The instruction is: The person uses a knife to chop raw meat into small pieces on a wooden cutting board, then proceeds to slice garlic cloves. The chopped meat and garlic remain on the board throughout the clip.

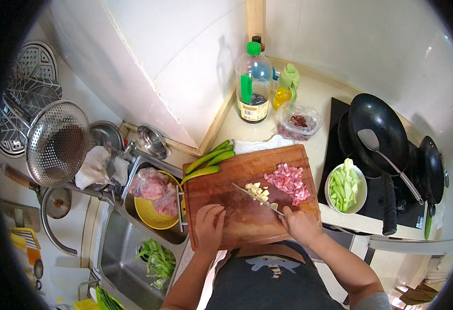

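My right hand grips a kitchen knife, its blade seen nearly edge-on along a small pile of cut garlic. The handle is hidden in my fist. Under the knife lies a wooden cutting board with a metal handle at its left side. My left hand rests on the board's left part, holding nothing, with the fingers bent and the thumb a little apart. Diced raw meat is heaped on the board's right side. Several long green peppers lie across its far left corner.
At left, a steel sink holds cut greens and a yellow basket with bagged meat. Right of the board are a bowl of sliced green vegetable and a wok with a spatula. Bottles stand behind.
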Available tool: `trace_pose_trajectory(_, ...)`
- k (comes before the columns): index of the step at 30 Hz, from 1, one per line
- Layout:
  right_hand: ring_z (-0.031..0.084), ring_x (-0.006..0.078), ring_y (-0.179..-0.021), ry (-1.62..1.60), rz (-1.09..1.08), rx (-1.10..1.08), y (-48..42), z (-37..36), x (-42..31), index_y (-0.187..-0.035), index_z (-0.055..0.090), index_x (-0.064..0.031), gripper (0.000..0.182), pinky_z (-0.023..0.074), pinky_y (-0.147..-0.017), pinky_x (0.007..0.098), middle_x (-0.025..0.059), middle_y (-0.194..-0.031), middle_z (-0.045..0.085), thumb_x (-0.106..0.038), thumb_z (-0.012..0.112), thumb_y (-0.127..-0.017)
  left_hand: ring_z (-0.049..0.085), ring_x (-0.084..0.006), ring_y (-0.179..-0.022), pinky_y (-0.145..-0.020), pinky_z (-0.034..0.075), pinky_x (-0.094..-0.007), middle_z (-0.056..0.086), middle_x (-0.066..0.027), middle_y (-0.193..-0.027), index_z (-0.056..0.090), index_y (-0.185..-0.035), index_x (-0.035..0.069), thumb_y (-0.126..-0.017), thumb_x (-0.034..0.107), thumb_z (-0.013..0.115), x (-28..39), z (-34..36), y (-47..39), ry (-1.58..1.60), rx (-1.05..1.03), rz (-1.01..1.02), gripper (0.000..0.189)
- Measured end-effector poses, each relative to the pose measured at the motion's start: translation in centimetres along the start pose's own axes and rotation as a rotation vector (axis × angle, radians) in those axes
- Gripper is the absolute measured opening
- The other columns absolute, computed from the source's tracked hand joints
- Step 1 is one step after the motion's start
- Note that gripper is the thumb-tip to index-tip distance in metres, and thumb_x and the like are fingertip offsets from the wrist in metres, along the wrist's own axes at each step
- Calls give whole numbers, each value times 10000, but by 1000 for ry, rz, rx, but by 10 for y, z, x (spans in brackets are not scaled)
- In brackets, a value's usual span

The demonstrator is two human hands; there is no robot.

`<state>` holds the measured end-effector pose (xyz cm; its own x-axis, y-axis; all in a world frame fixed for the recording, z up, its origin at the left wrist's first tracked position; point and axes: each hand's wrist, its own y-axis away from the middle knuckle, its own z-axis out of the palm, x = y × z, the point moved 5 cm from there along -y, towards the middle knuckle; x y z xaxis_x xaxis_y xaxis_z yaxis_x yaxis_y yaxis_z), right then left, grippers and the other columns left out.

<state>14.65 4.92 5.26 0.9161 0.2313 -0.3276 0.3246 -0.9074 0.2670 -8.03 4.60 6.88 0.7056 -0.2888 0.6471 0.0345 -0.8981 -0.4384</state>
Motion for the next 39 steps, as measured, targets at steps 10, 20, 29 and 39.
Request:
trace_pose_trajectory(10, 614, 306, -548, 43, -132, 153, 24, -1, 0, -830, 445, -49, 259, 482, -482, 408, 147, -593, 597, -263, 584, -787, 554, -271, -844, -738, 441, -341, 577, -109, -857, 605, -843, 29, -796, 113, 575, 27, 46, -46, 289, -973, 156, 101)
trace_pose_trajectory(20, 611, 299, -532, 51, -130, 145, 22, -2, 6, -832, 443, -50, 268, 484, -471, 399, 143, -587, 596, -265, 591, -776, 555, -308, -832, -747, 435, -377, 577, -139, -853, 606, -852, 34, -842, 135, 476, 13, 89, -45, 155, -1158, 204, 165)
trace_pose_trajectory(29, 607, 291, -531, 81, -126, 173, 17, -14, 4, -827, 440, -45, 276, 477, -454, 395, 135, -584, 586, -265, 597, -772, 551, -307, -858, -781, 431, -376, 590, -135, -874, 614, -894, 21, -849, 137, 470, 34, 84, -64, 241, -1097, 257, 191)
trace_pose_trajectory(39, 608, 271, -536, 103, -165, 201, 16, -20, -4, -828, 458, -53, 275, 475, -452, 382, 118, -604, 589, -269, 610, -754, 568, -285, -843, -767, 450, -355, 601, -125, -945, 621, -912, 29, -825, 91, 500, 14, 97, -72, 129, -1036, 332, 161)
